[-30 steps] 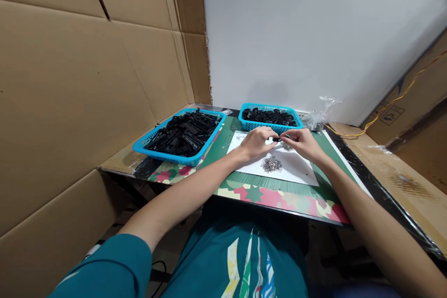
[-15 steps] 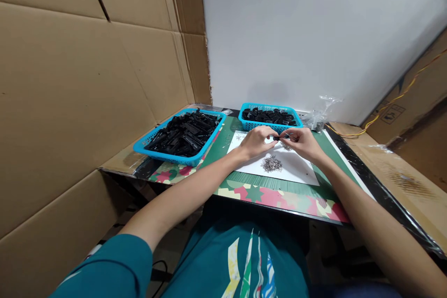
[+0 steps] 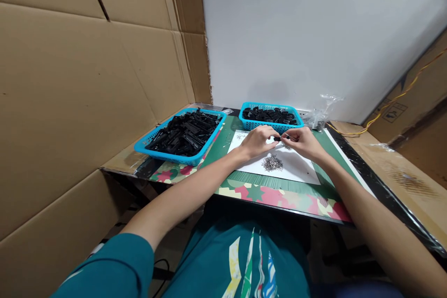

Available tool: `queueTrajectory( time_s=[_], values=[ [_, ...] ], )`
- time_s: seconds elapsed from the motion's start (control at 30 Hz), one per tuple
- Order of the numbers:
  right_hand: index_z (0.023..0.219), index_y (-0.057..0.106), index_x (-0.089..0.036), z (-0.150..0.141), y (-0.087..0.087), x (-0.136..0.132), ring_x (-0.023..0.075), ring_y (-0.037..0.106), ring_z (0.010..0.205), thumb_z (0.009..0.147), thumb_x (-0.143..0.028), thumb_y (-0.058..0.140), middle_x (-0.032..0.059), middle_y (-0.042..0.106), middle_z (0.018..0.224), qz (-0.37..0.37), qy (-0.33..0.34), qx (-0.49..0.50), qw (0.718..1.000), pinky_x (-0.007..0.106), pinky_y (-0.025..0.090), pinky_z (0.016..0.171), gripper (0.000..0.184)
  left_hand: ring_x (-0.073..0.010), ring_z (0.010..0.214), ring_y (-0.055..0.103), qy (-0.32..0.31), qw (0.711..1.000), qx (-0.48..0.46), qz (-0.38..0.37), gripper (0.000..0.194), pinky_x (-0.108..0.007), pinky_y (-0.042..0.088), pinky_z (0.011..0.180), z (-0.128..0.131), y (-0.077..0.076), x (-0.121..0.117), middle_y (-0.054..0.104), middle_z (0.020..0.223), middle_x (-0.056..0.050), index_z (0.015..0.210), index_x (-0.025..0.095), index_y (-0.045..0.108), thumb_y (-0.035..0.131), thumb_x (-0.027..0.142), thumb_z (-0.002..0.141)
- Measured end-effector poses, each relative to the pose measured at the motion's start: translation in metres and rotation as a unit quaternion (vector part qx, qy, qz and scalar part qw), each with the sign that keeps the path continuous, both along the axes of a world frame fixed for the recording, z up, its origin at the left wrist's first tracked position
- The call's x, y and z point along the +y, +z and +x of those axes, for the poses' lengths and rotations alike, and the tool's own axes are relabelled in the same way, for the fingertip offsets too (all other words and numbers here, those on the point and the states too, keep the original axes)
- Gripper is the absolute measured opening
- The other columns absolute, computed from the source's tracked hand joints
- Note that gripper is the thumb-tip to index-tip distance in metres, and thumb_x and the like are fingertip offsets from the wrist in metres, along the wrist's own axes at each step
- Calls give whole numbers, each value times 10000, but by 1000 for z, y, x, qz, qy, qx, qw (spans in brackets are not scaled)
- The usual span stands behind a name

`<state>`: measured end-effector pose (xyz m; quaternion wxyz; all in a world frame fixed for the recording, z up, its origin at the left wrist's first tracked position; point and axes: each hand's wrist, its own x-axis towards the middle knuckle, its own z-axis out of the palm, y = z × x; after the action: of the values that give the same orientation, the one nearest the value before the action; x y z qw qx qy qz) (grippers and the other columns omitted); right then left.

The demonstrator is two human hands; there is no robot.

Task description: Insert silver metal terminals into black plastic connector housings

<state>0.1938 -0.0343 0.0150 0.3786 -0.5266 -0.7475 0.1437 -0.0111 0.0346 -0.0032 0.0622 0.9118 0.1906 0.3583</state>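
Observation:
My left hand (image 3: pixel 257 143) is closed, pinching a small black plastic part (image 3: pixel 277 139) between thumb and fingertips. Facing it, my right hand (image 3: pixel 304 144) has its fingers pressed around a thin, shiny metal tool (image 3: pixel 289 137), whose exact kind is too small to make out. The fingertips of both hands almost meet at the black part. Below them, a pile of tiny metal pieces (image 3: pixel 272 163) lies on a white sheet (image 3: pixel 296 174). A second small heap of metal pieces (image 3: pixel 286 146) is partly hidden under my right hand.
On the left stands a blue basket (image 3: pixel 195 160) full of long black plastic parts. Another blue basket (image 3: pixel 249 125), holding smaller black pieces, sits behind my hands. Clear plastic bags (image 3: pixel 318 118) lie beside it. Cardboard (image 3: pixel 104 79) walls the left side; a white wall rises behind.
My right fingers have shifted slightly away from my left ones, so more of the black part shows between them. The baskets and metal piles stay as they were.

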Motion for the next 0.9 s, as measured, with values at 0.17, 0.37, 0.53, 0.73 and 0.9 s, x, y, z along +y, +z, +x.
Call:
queueTrajectory(
  time_s=[0.17,0.37,0.53,0.73,0.9],
  values=[
    [687,710,-147,-3,1,-2,105,257,567,829,-389,648,-46,308,557,-11,-5,33,999,303,173,541,287,-208,931,706,-11,1000,2,5,168,-354,569,860,0,0,-1,768,1000,-89,1063,139,773,726,161,903],
    [641,684,-145,-8,-2,-1,102,267,561,760,-351,653,-44,328,541,-8,-42,91,995,296,182,537,240,-209,942,705,-6,1000,-2,8,155,-343,569,847,0,2,-3,757,988,-90,1054,137,767,712,167,912],
    [613,678,-143,-11,-4,-2,100,254,556,736,-348,645,-50,294,536,19,-55,86,995,301,180,541,241,-195,886,704,3,1000,-11,4,160,-325,567,793,0,-2,-3,757,987,-90,1051,135,765,709,177,907],
    [603,666,-159,-11,-4,-2,101,267,535,730,-301,608,-55,292,513,39,-32,25,998,300,208,537,199,-182,868,715,-13,1000,-19,-9,178,-306,571,756,-3,-2,-5,768,1017,-88,1073,134,766,699,180,915],
    [731,725,-173,0,0,-3,116,325,530,838,-361,613,-34,405,521,36,-13,-54,998,301,259,549,243,-194,872,721,-7,999,-21,-28,181,-315,570,759,-1,0,-5,775,1008,-98,1059,123,773,706,176,900]
  ],
)
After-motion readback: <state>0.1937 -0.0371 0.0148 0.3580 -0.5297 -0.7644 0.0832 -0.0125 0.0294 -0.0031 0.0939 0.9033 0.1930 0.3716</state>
